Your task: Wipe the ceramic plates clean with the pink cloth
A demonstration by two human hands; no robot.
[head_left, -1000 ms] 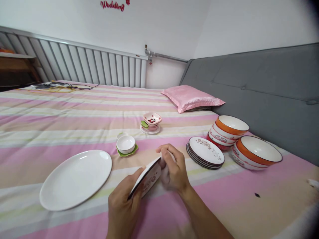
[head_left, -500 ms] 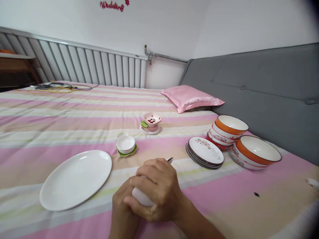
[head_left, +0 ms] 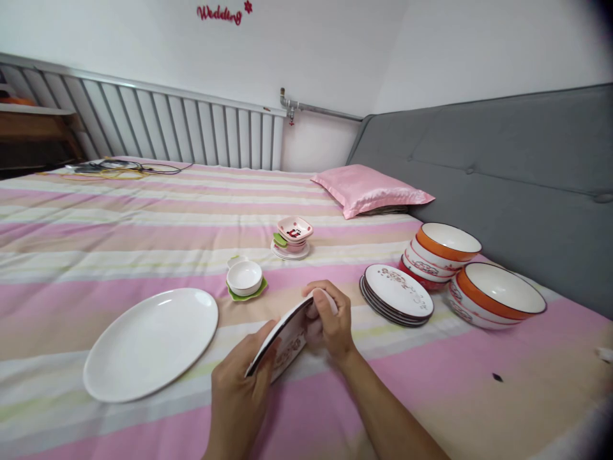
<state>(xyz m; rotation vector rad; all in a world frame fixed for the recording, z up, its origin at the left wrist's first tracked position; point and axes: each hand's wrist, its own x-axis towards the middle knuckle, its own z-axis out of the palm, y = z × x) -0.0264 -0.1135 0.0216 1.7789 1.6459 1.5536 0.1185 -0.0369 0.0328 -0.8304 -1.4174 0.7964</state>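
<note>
In the head view, my left hand [head_left: 242,377] grips the near end of a tilted, patterned plate [head_left: 291,350] at lower centre; my right hand [head_left: 332,322] clasps its far end. Small plates [head_left: 397,292] lie stacked right of centre, orange-rimmed bowls [head_left: 498,297] farther right, an oval white plate [head_left: 151,345] lower left.

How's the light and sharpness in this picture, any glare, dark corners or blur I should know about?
Head view: soft glare on the white oval glazed plate and sheen on the pink satin pillow; head view: right-hand corners darken, and the pink-striped fabric bedsheet blurs toward the lower right; head view: the tilted, dark-rimmed white plate has its brown-printed face partly shaded.
</note>
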